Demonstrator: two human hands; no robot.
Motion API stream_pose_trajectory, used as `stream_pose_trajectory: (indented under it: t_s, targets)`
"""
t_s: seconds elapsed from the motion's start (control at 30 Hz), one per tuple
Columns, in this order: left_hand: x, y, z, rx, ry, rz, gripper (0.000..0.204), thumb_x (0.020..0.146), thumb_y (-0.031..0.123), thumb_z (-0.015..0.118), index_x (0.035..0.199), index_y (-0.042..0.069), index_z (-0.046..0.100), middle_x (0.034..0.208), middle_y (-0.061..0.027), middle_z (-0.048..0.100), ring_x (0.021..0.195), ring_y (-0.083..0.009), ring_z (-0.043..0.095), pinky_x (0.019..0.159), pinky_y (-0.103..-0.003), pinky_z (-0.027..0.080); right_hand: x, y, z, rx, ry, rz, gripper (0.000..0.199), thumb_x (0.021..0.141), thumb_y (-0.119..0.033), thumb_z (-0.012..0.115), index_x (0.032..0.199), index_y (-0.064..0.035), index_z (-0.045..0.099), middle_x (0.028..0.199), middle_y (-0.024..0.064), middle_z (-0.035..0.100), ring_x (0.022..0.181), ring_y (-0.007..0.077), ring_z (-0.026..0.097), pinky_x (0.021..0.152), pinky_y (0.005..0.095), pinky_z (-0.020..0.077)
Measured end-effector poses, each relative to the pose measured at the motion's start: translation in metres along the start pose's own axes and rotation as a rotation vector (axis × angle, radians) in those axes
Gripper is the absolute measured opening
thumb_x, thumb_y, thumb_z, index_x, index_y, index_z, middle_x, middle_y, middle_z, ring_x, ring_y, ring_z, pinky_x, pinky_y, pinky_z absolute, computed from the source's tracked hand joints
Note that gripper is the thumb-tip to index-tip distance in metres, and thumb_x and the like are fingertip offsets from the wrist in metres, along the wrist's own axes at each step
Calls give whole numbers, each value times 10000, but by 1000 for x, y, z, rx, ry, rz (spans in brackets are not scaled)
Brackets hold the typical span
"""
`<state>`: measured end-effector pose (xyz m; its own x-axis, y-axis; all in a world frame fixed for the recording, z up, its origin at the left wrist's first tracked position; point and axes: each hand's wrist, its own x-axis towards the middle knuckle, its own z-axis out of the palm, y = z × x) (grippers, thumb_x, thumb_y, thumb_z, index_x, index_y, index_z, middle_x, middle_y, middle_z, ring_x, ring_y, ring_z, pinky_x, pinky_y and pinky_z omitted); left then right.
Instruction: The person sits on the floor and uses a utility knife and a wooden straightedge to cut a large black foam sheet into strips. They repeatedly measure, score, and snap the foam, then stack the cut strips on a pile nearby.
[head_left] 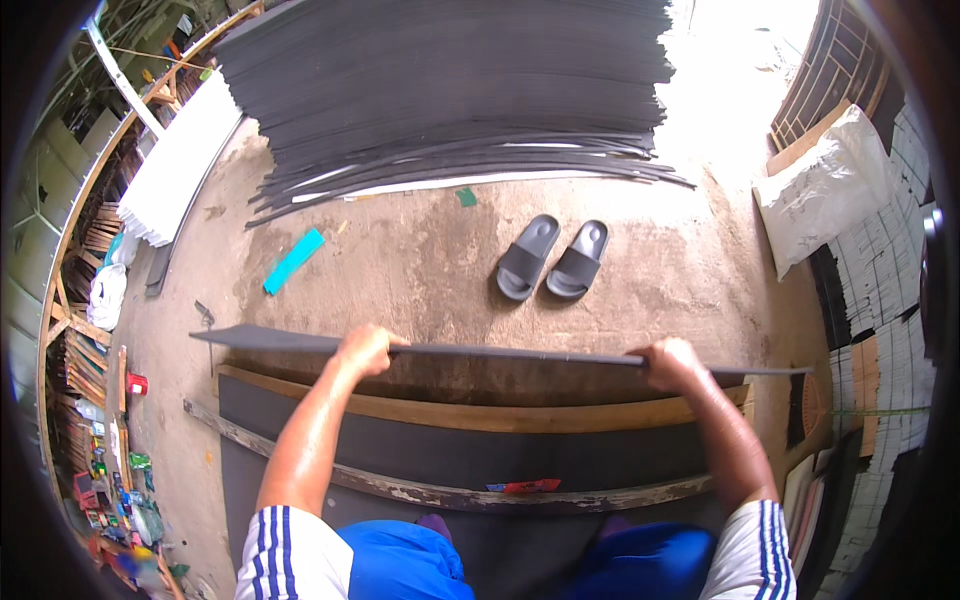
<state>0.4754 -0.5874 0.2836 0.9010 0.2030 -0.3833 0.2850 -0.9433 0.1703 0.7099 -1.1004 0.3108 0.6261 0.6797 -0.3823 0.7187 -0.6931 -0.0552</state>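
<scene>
Setting: judged a workshop
Dark sheets (450, 80): stacked in bulk
Floor (420, 250): bare, stained
White stack (185, 160): placed at left
Pale stacks (872, 275): ranged along right side

Head view, wide fisheye, steep look down.
Worn on the person's head, left one of a side-by-side pair; faces down and forward, upright. Forearms (308, 445) enter from the lower edge, left hand (366, 352) and right hand (674, 364) near mid-frame; blue-clad legs (405, 562) close, at frame bottom, floor (410, 245) beyond, dark stack (450, 75) farther off at top. Straight edges bow toward the black rim.
</scene>
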Motion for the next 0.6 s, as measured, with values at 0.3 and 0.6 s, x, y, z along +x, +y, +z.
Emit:
stream_pose_trajectory:
  t_s: [0.3,0.6]
  targets:
    - [-109,65,-63,-109,-44,-75,627,842,-45,610,1352,292,750,1398,-32,721,1274,-288,693,1083,-447,576,-102,-9,-50,278,195,52,448,931,-113,606,1306,-297,772,1145,134,790,996,350,768,837,481,620]
    - [-288,198,-263,-213,-3,-188,599,863,13,665,1375,316,735,1433,-31,703,1293,-274,685,1091,-452,567,-265,24,-259,281,200,78,496,892,-88,662,1308,-335,768,1276,137,767,1159,352,744,967,459,600]
